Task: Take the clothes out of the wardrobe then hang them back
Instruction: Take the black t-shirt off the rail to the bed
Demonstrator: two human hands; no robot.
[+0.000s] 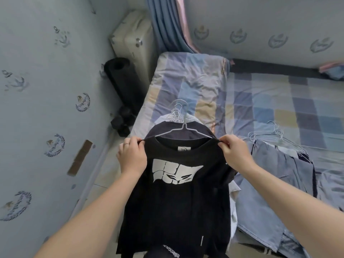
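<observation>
1. Black tee (173,202) is pinched at each shoulder by left hand (131,157) and right hand (236,155), held above the bed (279,108).
2. Wire hanger (184,131) is probably being seated in the collar; hook should be grabbed next.

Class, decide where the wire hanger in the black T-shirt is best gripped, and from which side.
Grip the hanger at its neck below the hook, from above: only that part sticks out of the T-shirt collar. Its ends lie inside the shoulders, which the left hand and right hand pinch.
</observation>
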